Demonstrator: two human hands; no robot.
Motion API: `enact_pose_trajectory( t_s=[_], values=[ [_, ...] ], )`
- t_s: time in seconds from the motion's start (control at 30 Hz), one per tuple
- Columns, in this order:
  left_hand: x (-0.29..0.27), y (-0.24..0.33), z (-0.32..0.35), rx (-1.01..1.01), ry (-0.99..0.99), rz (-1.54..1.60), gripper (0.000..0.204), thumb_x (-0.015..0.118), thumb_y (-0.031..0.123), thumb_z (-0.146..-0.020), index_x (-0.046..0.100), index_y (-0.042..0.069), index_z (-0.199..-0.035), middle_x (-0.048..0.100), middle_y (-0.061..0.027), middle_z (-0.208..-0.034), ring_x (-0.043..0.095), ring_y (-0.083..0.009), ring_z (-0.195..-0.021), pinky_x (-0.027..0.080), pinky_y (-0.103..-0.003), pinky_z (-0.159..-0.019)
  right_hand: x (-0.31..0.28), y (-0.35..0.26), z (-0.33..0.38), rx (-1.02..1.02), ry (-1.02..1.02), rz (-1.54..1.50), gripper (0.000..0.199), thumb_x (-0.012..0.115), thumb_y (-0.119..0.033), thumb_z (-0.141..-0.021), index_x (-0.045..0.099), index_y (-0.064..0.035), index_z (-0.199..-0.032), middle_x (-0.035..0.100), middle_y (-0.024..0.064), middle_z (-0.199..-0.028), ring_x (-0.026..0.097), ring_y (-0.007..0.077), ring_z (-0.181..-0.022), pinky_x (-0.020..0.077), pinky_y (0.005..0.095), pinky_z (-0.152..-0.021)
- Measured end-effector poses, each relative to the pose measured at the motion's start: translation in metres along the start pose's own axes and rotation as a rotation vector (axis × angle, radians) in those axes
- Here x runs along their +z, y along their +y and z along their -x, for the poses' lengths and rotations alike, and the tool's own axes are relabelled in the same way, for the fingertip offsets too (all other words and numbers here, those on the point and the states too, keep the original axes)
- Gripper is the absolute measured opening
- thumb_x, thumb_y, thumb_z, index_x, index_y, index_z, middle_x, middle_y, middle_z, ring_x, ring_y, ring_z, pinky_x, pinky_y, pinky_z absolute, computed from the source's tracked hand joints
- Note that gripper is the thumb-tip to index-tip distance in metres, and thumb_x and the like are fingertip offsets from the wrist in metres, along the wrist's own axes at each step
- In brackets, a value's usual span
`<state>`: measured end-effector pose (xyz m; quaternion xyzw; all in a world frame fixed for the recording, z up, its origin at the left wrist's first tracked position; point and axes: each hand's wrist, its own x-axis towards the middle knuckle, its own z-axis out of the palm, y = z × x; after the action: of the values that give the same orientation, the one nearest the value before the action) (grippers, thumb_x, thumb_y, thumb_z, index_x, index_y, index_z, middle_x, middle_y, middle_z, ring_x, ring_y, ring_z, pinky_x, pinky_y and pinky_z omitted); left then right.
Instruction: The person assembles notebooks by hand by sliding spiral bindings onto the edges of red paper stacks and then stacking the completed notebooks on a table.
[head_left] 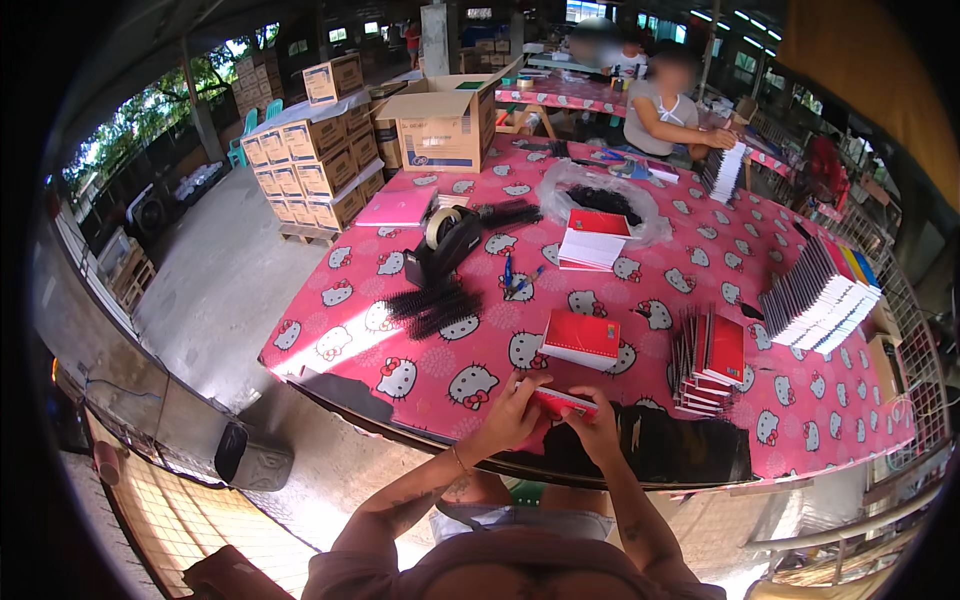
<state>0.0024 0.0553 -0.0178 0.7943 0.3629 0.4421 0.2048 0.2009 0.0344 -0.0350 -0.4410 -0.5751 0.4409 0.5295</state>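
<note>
Both hands are closed on a small red-covered notebook (562, 400) at the table's near edge. My left hand (512, 412) grips its left end, and my right hand (597, 428) grips its right end with the thumb on top. Just beyond them lies a stack of red-covered notepads (582, 336) with white page edges. To the right of my right hand stands a row of red spiral notebooks (710, 360). Another red-topped stack of paper (596, 238) lies farther back, beside a clear plastic bag (650, 222) of black coils.
Black spiral coils (435, 306), a tape dispenser (445, 245), blue pens (520, 278) and a pink pad (396, 207) lie on the pink table. Bound notebooks (822, 300) stand at right. An open carton (435, 130) is at the back, stacked boxes (315, 165) beyond. A co-worker (665, 110) handles notebooks across the table.
</note>
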Motion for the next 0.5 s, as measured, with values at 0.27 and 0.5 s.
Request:
enact_pose_trajectory(
  t_s=[0.27, 0.5],
  values=[
    [-0.105, -0.138, -0.037, -0.218, 0.163, -0.748, 0.035, 0.069, 0.013, -0.083, 0.064, 0.000, -0.115, 0.058, -0.0163, -0.105, 0.056, -0.0360, -0.099, 0.049, -0.045, -0.089, -0.013, -0.011, 0.003, 0.056, -0.065, 0.027, 0.034, 0.075, -0.018, -0.090, 0.066, 0.0026, -0.115, 0.070, 0.0059, -0.102, 0.063, 0.0110, -0.096, 0.0500, 0.0262, -0.086],
    [-0.088, -0.133, -0.044, 0.043, 0.112, -0.867, 0.021, 0.062, 0.016, -0.090, 0.061, 0.004, -0.107, 0.061, -0.0129, -0.105, 0.061, -0.0321, -0.093, 0.051, -0.044, -0.082, -0.020, -0.006, 0.003, 0.115, -0.118, -0.002, 0.034, 0.071, -0.017, -0.092, 0.067, 0.0025, -0.120, 0.072, 0.0072, -0.106, 0.063, 0.0114, -0.099, 0.0488, 0.0267, -0.090]
  ],
)
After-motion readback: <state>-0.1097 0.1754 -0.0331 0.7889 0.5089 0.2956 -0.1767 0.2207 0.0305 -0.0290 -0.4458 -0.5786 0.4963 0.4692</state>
